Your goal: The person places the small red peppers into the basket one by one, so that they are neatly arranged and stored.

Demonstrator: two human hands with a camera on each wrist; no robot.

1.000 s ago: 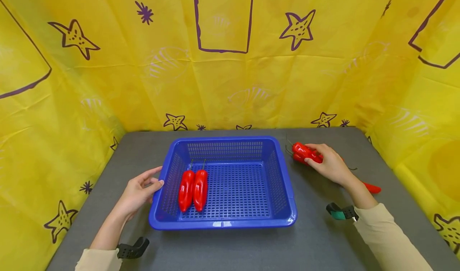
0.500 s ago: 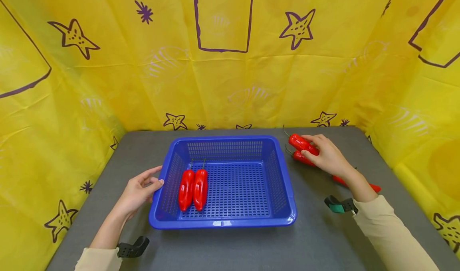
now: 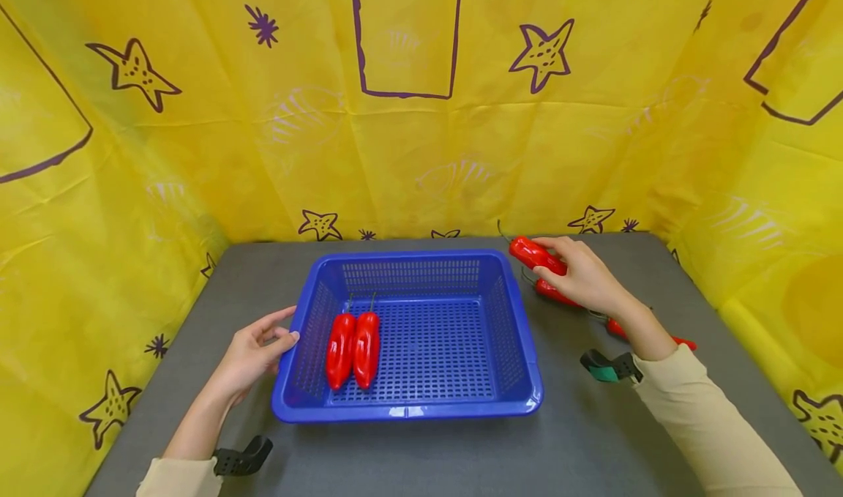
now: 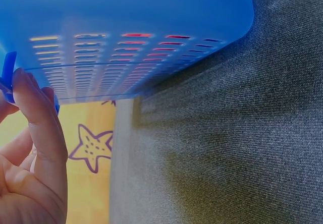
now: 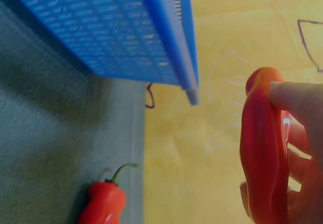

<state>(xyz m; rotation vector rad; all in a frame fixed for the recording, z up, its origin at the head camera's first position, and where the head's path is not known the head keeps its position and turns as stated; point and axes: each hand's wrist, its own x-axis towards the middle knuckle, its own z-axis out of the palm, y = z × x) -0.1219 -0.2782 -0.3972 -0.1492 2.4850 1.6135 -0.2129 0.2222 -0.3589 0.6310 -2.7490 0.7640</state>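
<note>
My right hand grips a red chili pepper between thumb and fingers, above the table to the right of the basket. In the right wrist view that pepper is clear of the table, against the yellow cloth. With thumb and fingers, my left hand pinches the left rim of the blue plastic basket. Two red peppers lie side by side in the basket's left part, one pepper touching the other pepper. Another pepper rests on the table below my right hand.
More red pepper shows on the grey table beside my right wrist, partly hidden by the forearm. Yellow cloth with starfish drawings hangs behind and at both sides. The basket's raised right wall stands between my right hand and its inside.
My right hand has lifted the pepper off the pile and moved it left towards the basket, uncovering the pepper beneath. My left hand and the basket have stayed in place.
</note>
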